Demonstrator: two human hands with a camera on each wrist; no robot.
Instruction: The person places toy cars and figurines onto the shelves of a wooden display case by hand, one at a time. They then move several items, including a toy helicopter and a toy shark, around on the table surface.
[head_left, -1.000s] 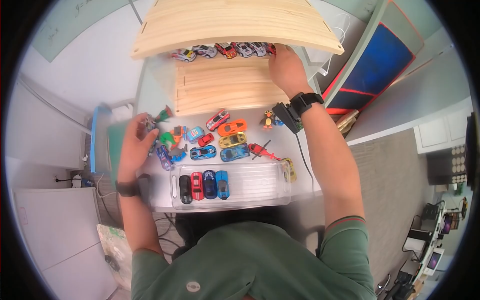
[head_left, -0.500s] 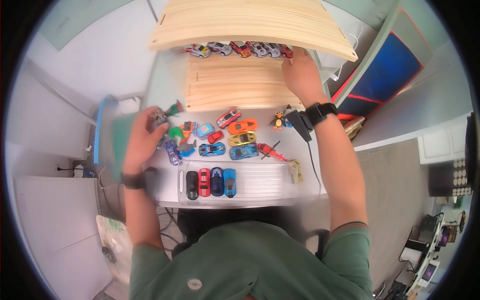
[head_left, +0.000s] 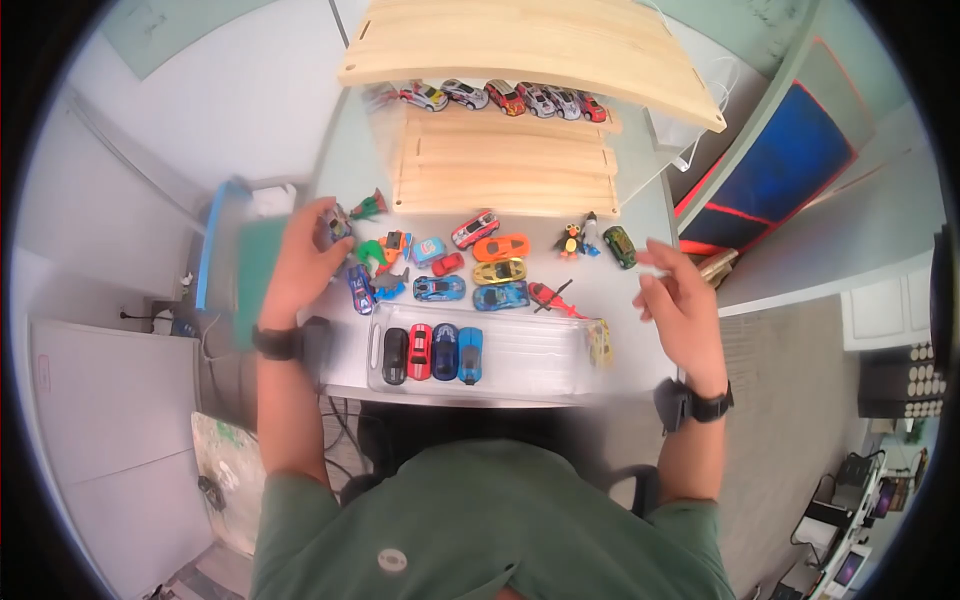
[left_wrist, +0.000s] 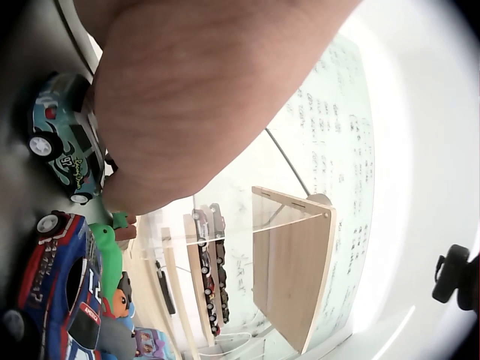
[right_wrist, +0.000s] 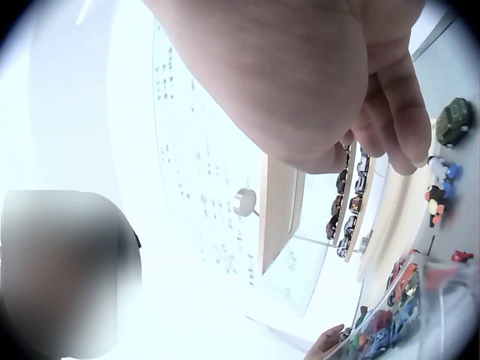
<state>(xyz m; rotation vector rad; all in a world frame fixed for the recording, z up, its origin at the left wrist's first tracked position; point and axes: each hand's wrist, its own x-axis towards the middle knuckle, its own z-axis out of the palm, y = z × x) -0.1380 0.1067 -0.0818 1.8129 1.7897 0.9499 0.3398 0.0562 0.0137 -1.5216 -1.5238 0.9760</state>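
left hand [head_left: 303, 265] curled round teal car [left_wrist: 66, 142], likely steadying it; right hand [head_left: 685, 315] empty, fingers loose (green car [head_left: 619, 247] just beyond).

A bare left hand [left_wrist: 202, 97] curved against a teal toy car with printed decals [left_wrist: 61, 142].
Near it sat a blue, red and white toy car [left_wrist: 54, 289] beside a glossy green plastic figure [left_wrist: 111, 259]; beyond, rows of small toy cars [left_wrist: 204, 255] lined pale wooden strips [left_wrist: 193, 259] near a broad wooden panel [left_wrist: 292, 262], before a pale board bearing dark handwriting [left_wrist: 322, 120].
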